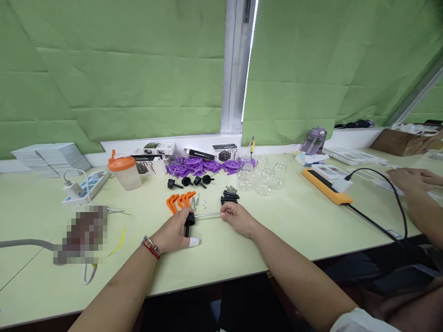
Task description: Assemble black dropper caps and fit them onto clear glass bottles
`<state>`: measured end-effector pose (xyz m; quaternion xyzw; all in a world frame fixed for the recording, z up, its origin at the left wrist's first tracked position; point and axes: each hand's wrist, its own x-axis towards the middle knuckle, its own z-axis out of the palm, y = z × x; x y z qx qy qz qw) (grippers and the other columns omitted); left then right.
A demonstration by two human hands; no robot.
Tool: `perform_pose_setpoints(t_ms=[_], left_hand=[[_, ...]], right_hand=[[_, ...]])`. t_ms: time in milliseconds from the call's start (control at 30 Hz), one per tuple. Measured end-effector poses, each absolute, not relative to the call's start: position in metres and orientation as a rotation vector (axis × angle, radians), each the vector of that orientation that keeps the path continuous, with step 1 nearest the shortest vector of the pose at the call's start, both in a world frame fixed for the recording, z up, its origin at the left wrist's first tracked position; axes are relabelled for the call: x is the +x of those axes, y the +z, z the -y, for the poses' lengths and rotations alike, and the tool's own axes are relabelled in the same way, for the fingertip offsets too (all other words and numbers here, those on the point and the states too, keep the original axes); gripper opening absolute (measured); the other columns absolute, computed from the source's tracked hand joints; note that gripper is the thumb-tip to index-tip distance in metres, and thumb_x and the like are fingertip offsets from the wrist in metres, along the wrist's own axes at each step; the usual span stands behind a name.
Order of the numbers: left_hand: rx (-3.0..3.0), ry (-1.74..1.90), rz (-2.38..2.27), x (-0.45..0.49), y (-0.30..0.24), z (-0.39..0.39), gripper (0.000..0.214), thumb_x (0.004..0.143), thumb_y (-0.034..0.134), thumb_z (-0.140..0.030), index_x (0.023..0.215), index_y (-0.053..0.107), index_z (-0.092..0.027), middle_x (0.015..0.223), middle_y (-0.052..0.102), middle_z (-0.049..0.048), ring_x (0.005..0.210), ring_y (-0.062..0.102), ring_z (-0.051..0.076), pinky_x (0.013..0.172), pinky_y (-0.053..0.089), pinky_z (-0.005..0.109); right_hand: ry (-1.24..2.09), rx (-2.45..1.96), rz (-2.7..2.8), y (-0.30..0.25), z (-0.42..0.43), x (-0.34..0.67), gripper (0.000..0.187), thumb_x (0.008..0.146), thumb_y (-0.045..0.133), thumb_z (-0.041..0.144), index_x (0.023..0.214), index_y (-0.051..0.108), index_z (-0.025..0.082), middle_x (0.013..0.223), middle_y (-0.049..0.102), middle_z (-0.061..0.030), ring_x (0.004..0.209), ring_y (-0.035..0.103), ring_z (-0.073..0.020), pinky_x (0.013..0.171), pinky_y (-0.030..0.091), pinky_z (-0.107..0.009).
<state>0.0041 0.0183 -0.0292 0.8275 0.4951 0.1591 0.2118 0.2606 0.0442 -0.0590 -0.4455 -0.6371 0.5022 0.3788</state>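
My left hand (176,233) is closed round a black plastic part with a round cap and a stem (188,222); its thumb has a white wrap. A thin metal rod (207,215) runs sideways from that part to my right hand (237,217), whose fingertips pinch its far end. Just beyond my hands lie orange bent pieces (180,200), silver screws or pins (196,202) and tiny metal bits (204,204). Black tubular pieces (230,197) and springs (231,189) lie past my right hand. Several more black capped parts (187,181) rest farther back.
Purple plastic pieces (204,165), small boxes (224,152) and clear jars (265,180) stand along the back. At left are an orange-lidded cup (125,170) and a white power strip (86,186). An orange-edged power strip (325,186) and another person's hands (410,180) are at right.
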Motion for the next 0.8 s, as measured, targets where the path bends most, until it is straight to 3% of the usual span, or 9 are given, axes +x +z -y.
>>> perform_pose_setpoints(t_ms=[400,800], left_hand=[[2.291,0.452,-1.372,0.004,-0.029,-0.019,0.073,0.064,0.073,-0.048,0.121,0.04,-0.016,0.105,0.055,0.009,0.092,0.056,0.025,0.078,0.047,0.036],[2.312,0.464,-1.342,0.002,-0.031,-0.019,0.072,0.064,0.073,-0.048,0.12,0.041,-0.017,0.106,0.056,0.0091,0.092,0.057,0.025,0.078,0.047,0.036]], right_hand=[[1.266,-1.228,1.667,-0.056,-0.043,0.26,0.017,0.082,0.054,0.033,0.074,0.054,0.018,0.065,0.05,0.0029,0.054,0.031,-0.0091,0.053,0.026,-0.024],[1.323,-1.233,1.667,-0.048,-0.041,0.259,0.022,0.084,0.052,0.034,0.068,0.053,0.018,0.06,0.047,0.0031,0.052,0.03,-0.0095,0.051,0.024,-0.024]])
